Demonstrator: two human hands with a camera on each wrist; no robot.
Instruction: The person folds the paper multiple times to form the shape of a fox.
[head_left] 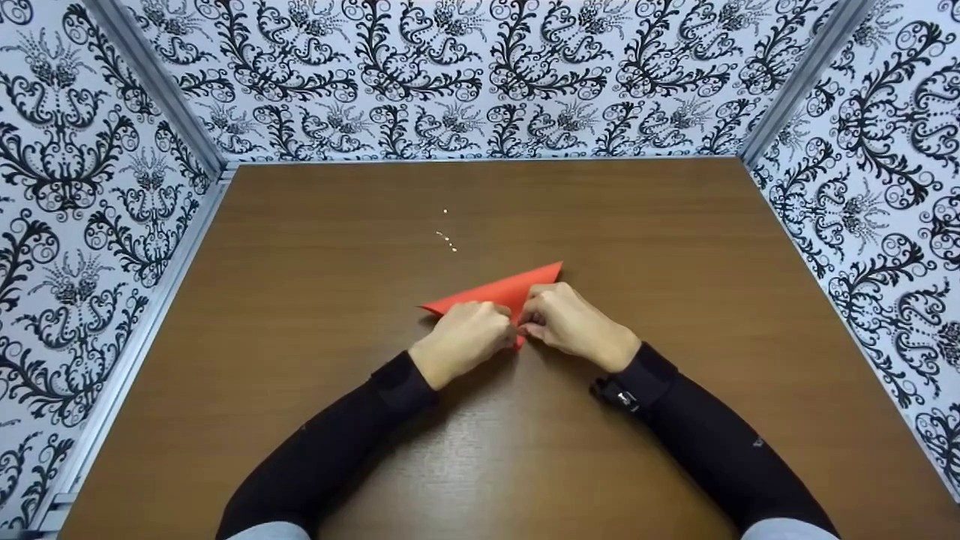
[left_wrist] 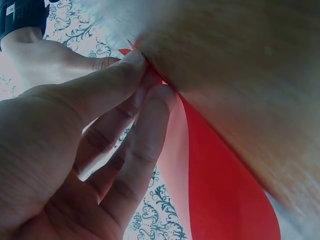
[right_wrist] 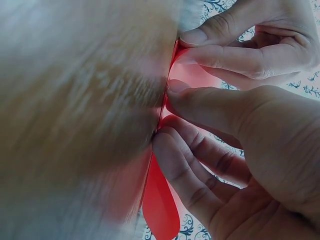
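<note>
A sheet of red paper (head_left: 514, 289) lies near the middle of the table, folded into a rough triangle. Its long edge faces the back wall and a narrow tip points toward the person. My left hand (head_left: 466, 339) pinches the near part of the paper between thumb and fingers. Close beside it, my right hand (head_left: 574, 322) pinches the same part from the right. In the left wrist view, a loose flap of the paper (left_wrist: 220, 170) bulges in a curve below the fingertips. The right wrist view has both thumbs along one paper edge (right_wrist: 160, 205), low over the tabletop.
The brown wooden table (head_left: 337, 225) reaches to patterned black-and-white walls (head_left: 480, 82) at the back and sides. Several small white specks (head_left: 450, 241) show on the tabletop behind the paper. Metal frame rails (head_left: 161, 90) run along the corners. Dark sleeves (head_left: 337, 442) cover both forearms.
</note>
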